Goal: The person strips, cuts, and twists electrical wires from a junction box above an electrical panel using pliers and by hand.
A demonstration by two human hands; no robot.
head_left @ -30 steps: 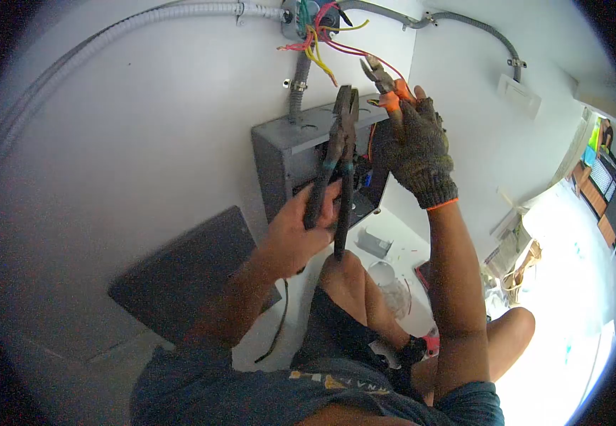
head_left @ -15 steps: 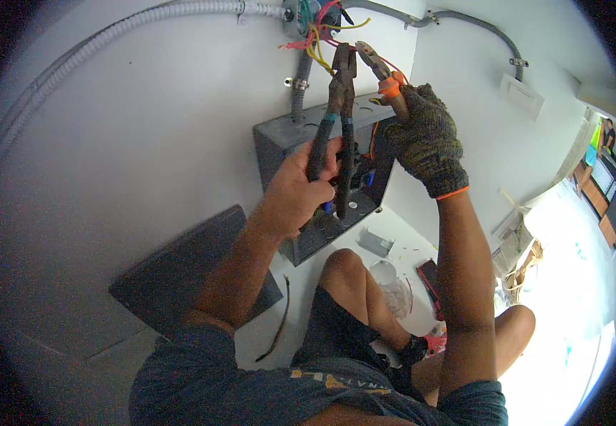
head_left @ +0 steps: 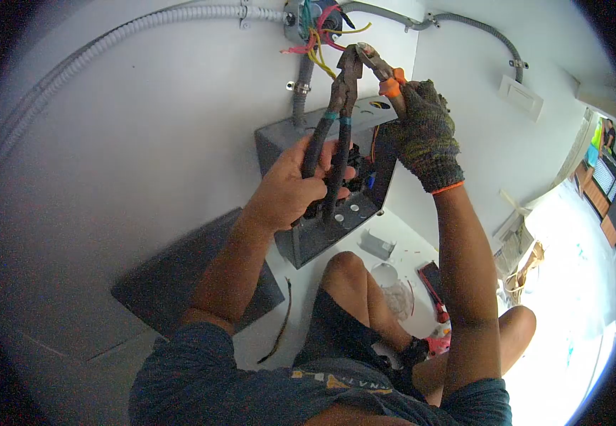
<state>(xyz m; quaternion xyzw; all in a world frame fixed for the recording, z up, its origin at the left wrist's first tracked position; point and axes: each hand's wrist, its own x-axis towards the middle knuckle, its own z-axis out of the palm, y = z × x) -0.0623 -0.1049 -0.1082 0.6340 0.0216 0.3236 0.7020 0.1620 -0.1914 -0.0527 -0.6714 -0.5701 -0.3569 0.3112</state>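
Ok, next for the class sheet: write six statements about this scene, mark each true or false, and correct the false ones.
1. The right hand is gloved. True.
2. It holds orange-handled cutting pliers. True.
3. Both hands are gloved. False: the left hand, holding black-handled pliers, is bare.
4. Yellow wires stick out of the junction box above the metal enclosure. True.
5. All the wires there are yellow. False: red wires show too.
6. A cover closes the enclosure's front. False: it is open, and a flat dark panel lies toward the picture's left.
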